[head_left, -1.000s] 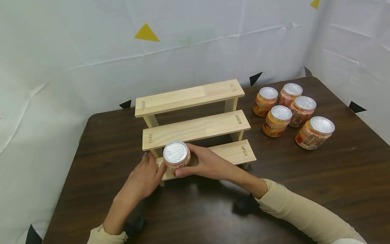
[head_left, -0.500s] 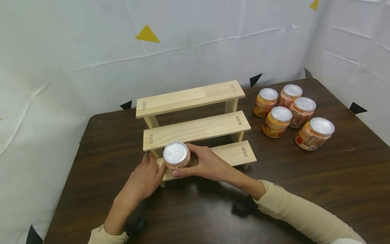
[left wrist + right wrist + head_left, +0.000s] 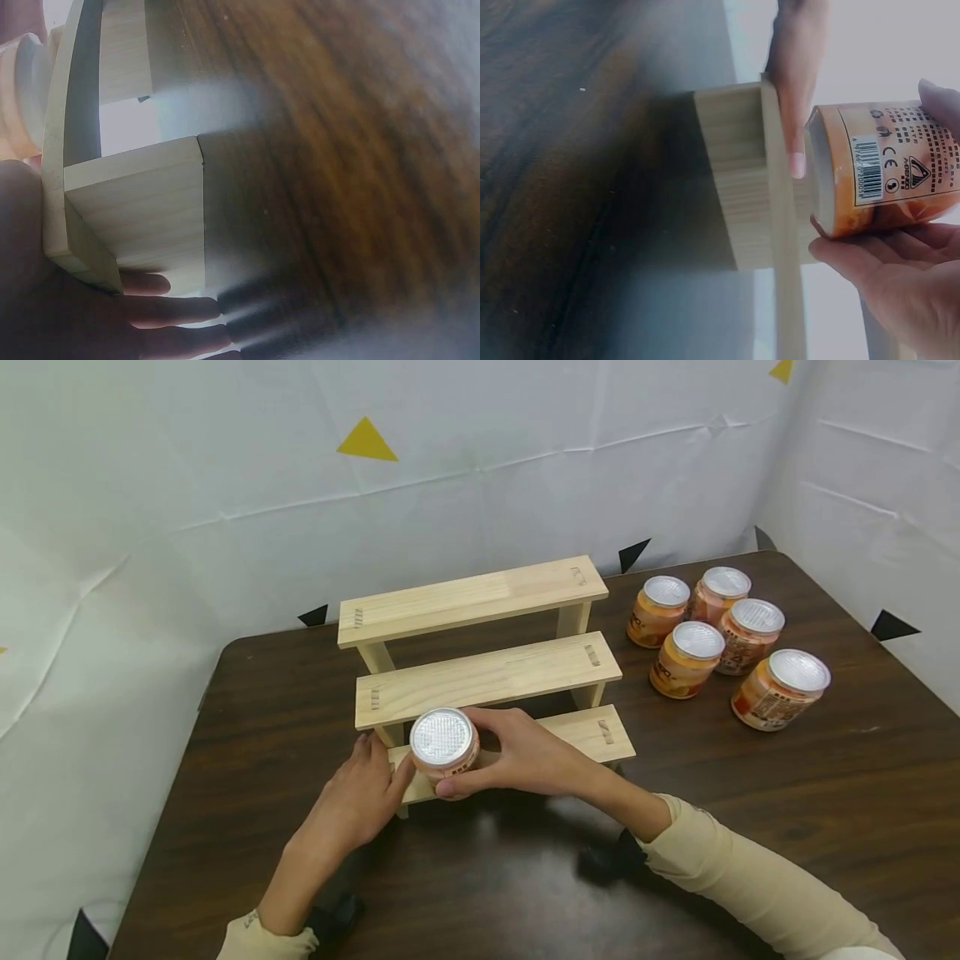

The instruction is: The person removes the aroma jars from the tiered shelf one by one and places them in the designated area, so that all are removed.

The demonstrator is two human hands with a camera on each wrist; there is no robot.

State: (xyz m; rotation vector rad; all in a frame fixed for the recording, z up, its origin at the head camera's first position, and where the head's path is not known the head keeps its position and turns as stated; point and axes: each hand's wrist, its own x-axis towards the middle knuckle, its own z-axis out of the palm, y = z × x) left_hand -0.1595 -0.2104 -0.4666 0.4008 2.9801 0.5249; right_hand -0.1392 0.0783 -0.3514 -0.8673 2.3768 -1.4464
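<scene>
A small jar (image 3: 442, 739) with a silver lid and an orange printed label stands upright at the left part of the bottom step (image 3: 585, 735) of a three-tier wooden shelf. My right hand (image 3: 532, 756) holds it from the right, thumb in front and fingers behind. In the right wrist view the jar's (image 3: 892, 169) barcode shows, its base close over the board. My left hand (image 3: 360, 793) grips the left end of that step, its thumb on top beside the jar. In the left wrist view, the left fingers (image 3: 176, 311) lie by the shelf's leg (image 3: 142, 217).
Several matching jars (image 3: 686, 660) stand grouped on the dark wood table (image 3: 847, 793) to the right of the shelf. The middle step (image 3: 487, 681) and top step (image 3: 472, 602) rise behind the held jar. White sheeting (image 3: 480, 510) hangs behind the table.
The held jar and my right hand sit slightly farther right along the bottom step. My left hand stays at the step's end, and the view shifts a little.
</scene>
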